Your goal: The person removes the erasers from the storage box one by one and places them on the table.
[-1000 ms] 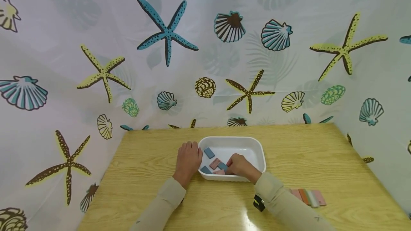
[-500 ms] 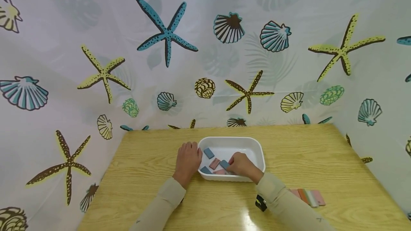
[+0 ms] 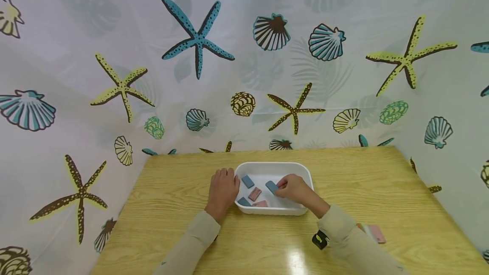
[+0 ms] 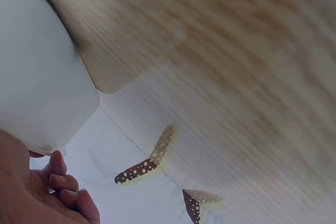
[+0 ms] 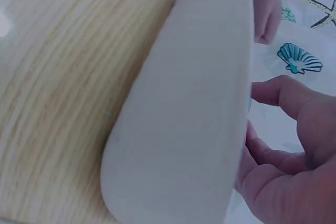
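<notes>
A white plastic tub [image 3: 275, 211] stands on the wooden table. My left hand [image 3: 223, 188] holds the tub's left rim; in the left wrist view its fingers [image 4: 64, 183] curl at the rim. Over the tub's middle, my right hand [image 3: 296, 189] pinches a small blue rectangular block [image 3: 272, 187] between thumb and fingers. In the right wrist view the tub wall [image 5: 178, 108] hides most of that block. Left of it inside the tub lie a blue block [image 3: 247, 181], a pink block [image 3: 254, 194], another blue block [image 3: 244, 201] and another pink block [image 3: 260, 203].
Right of the tub, a row of flat coloured pieces [image 3: 376, 233] lies on the table [image 3: 172, 232], partly hidden by the right sleeve [image 3: 351, 237]. A black device [image 3: 320, 239] is on the right wrist. A patterned curtain [image 3: 229, 54] encloses the table's back and sides.
My right hand has lifted the blue block from among the others near the tub's front wall and moved up and to the right. The left hand stays at the rim.
</notes>
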Motion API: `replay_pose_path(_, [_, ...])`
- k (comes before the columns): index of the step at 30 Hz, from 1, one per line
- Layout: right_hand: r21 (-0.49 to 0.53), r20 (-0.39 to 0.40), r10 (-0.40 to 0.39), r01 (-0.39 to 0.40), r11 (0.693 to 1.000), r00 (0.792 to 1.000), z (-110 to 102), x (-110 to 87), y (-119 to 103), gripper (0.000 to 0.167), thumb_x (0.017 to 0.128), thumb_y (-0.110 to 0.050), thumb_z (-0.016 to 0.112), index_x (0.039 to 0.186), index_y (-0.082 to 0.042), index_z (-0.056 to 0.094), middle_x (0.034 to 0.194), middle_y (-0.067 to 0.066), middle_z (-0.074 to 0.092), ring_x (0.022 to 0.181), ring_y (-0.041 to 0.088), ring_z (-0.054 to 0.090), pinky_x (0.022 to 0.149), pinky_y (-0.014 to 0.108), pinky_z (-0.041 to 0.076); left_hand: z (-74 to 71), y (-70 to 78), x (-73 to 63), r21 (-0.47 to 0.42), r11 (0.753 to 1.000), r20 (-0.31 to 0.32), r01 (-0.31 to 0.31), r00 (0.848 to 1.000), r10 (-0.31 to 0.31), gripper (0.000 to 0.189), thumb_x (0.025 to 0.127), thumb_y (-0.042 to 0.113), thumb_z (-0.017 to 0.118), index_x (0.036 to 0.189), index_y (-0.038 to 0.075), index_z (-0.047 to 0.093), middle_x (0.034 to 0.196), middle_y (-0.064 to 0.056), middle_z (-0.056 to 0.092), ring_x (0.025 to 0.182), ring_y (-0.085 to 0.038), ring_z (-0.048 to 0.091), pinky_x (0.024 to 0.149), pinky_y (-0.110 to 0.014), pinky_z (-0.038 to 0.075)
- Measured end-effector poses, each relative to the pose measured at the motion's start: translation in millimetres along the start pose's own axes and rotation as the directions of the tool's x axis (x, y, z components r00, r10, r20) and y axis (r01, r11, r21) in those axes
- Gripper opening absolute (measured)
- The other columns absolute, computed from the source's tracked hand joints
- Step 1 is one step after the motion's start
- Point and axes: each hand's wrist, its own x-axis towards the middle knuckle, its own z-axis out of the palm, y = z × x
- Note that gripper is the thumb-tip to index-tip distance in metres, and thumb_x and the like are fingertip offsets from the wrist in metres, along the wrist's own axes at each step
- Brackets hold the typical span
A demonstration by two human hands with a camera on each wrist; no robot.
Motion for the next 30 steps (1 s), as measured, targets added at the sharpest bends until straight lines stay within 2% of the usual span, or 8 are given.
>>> replay_pose_path(6, [0.035,0.008,0.003,-0.003,0.999,1.000,-15.6,-8.9,-0.5,0.021,0.074,-0.014,0.075,0.088,0.000,0.067,0.077,0.001,0.062,0.070,0.012,0.057,0.063,0.027,0.047,0.9,-0.9,0.2,-0.005,1.000,-0.001,0.000,1.000,0.000,0.028,0.096,0.030,0.042,0.099,0.005,0.054,0.088,-0.008,0.051,0.082,-0.024,0.046,0.074,-0.038,0.040])
replay_pose_path(15, [0.100,0.017,-0.002,0.000,0.995,1.000,-43.5,-36.7,-4.5,0.028,0.078,-0.017,0.074,0.095,0.002,0.064,0.084,0.005,0.062,0.077,0.015,0.058,0.069,0.030,0.049,-1.3,1.5,0.2,-0.024,1.000,0.018,0.013,1.000,-0.013,0.026,0.095,0.029,0.047,0.101,0.004,0.055,0.090,-0.009,0.052,0.084,-0.024,0.047,0.076,-0.039,0.040])
replay_pose_path(24, [0.156,0.017,0.082,-0.084,0.984,0.996,-73.0,-72.5,6.5,0.038,0.081,-0.023,0.071,0.106,0.004,0.060,0.094,0.008,0.061,0.085,0.018,0.058,0.072,0.030,0.049,-2.5,4.0,-0.8,-0.011,1.000,0.053,0.024,0.998,-0.023,0.029,0.096,0.030,0.044,0.104,0.005,0.055,0.093,-0.009,0.052,0.086,-0.024,0.047,0.078,-0.038,0.040])
replay_pose_path(30, [0.144,0.011,0.105,-0.105,0.984,0.994,-92.2,-92.1,22.4,0.044,0.083,-0.028,0.069,0.110,0.004,0.058,0.097,0.009,0.061,0.088,0.019,0.059,0.075,0.033,0.049,-2.0,3.2,0.1,-0.006,1.000,0.036,0.019,0.999,-0.019,0.029,0.095,0.030,0.046,0.104,0.004,0.055,0.092,-0.009,0.053,0.085,-0.024,0.048,0.077,-0.038,0.041])
